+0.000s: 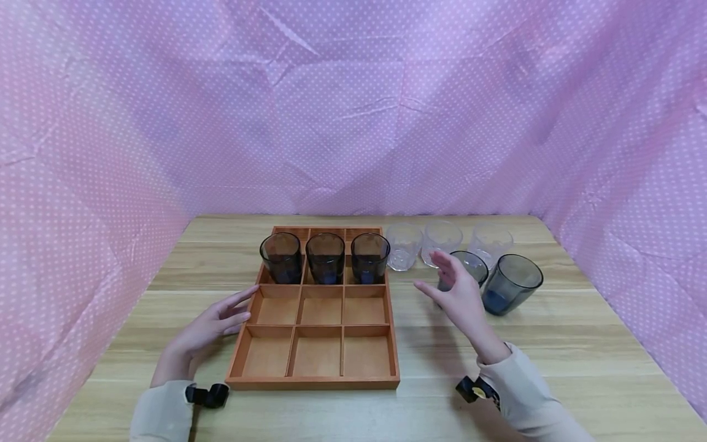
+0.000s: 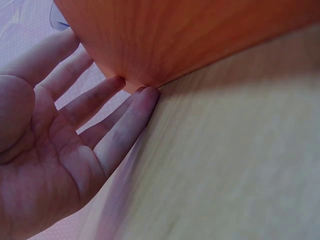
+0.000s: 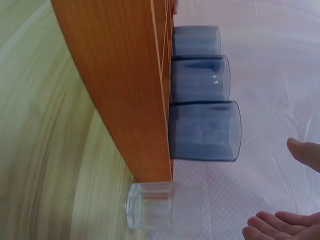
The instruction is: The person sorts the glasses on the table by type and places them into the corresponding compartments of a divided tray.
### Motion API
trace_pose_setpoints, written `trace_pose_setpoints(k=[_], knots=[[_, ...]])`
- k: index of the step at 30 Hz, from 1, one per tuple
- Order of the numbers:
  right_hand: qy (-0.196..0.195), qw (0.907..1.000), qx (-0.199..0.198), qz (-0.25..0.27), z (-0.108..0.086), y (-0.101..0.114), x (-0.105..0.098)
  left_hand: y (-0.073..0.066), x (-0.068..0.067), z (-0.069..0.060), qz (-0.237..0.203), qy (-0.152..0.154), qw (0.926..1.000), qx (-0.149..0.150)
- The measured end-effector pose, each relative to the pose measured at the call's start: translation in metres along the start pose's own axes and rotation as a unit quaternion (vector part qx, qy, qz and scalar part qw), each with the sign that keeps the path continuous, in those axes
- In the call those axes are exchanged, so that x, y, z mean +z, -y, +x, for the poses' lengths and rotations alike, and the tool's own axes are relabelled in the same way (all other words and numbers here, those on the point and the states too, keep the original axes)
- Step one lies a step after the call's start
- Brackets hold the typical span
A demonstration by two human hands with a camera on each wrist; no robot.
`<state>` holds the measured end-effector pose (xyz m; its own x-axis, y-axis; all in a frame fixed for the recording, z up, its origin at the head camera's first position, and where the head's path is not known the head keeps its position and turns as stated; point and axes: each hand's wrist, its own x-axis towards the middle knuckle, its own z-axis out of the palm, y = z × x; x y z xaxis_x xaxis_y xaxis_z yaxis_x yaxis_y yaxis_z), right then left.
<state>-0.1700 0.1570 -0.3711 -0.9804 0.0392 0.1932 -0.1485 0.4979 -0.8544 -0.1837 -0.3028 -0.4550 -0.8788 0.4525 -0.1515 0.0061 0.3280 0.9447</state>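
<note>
A wooden box [image 1: 315, 383] with square compartments stands on the table, three dark glasses [image 1: 325, 259] side by side in its second row from the back. My left hand [image 1: 207, 328] touches the box's left side with extended fingertips, as the left wrist view also shows at the box's side wall [image 2: 165, 40]. To the right of the box my right hand [image 1: 458, 298] is raised with thumb and fingers apart, holding nothing. It partly hides one dark glass [image 1: 474, 265]; another dark glass [image 1: 510, 285] stands just right of it. The right wrist view shows fingers [image 3: 280, 225] and thumb spread.
Several clear things stand behind: one clear glass [image 1: 404, 248] by the box's back right corner, a second clear glass [image 1: 440, 239] beside it, a third clear glass [image 1: 490, 240] farther right. A pink dotted cloth [image 1: 353, 123] hangs behind and beside the wooden table [image 1: 431, 405].
</note>
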Motion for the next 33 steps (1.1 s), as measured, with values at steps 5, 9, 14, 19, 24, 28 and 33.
trace_pose_setpoints(k=[5,9,14,19,24,28,33], knots=[[-0.004,1.0000,-0.002,0.000,-0.002,-0.003,-0.009,0.000,0.000,0.000,0.005,-0.002,1.0000,0.000],[-0.006,0.9999,-0.008,-0.008,-0.005,-0.007,-0.013,0.000,0.001,-0.001,0.005,-0.003,1.0000,0.002],[-0.006,0.9999,-0.005,-0.009,-0.009,-0.009,-0.017,0.001,0.002,-0.002,-0.003,-0.003,1.0000,-0.001],[-0.006,0.9999,-0.003,-0.009,-0.015,-0.010,-0.024,0.002,0.003,-0.002,0.002,-0.005,1.0000,-0.002],[-0.008,0.9998,-0.013,-0.013,-0.019,-0.010,-0.031,0.002,0.004,-0.002,-0.003,-0.005,1.0000,-0.003],[-0.004,0.9997,-0.016,-0.016,-0.021,-0.010,-0.036,0.003,0.004,-0.002,0.006,-0.009,0.9999,-0.002],[-0.012,0.9997,-0.016,-0.015,-0.025,-0.011,-0.044,0.003,0.004,-0.003,0.023,-0.018,0.9996,0.001]])
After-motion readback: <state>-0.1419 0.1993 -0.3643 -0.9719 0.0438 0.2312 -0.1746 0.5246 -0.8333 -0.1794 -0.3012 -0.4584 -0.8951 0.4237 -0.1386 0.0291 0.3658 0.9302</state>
